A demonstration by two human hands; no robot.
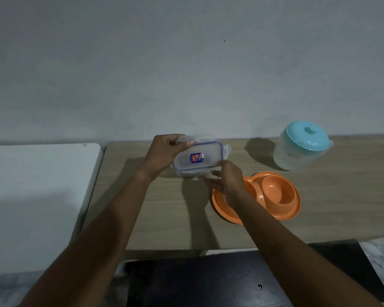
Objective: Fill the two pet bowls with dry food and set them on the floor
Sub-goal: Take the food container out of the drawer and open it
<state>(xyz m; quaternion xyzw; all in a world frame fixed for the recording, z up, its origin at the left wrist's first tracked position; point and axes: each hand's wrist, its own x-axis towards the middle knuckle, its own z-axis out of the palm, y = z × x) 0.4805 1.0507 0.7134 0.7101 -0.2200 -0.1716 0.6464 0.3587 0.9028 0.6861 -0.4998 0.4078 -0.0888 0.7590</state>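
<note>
Looking down, we see a clear food container with a blue-edged lid, raised over the wooden table. Our left hand has its grip clenched on the container's far left corner, thumb on the lid. Our right hand sits at the near right edge with loose, spread fingers; we cannot tell whether it is grasping anything. Just beside and partly under that wrist lies the orange double pet bowl, its visible well empty. A clear jug with a teal lid stands near the wall.
</note>
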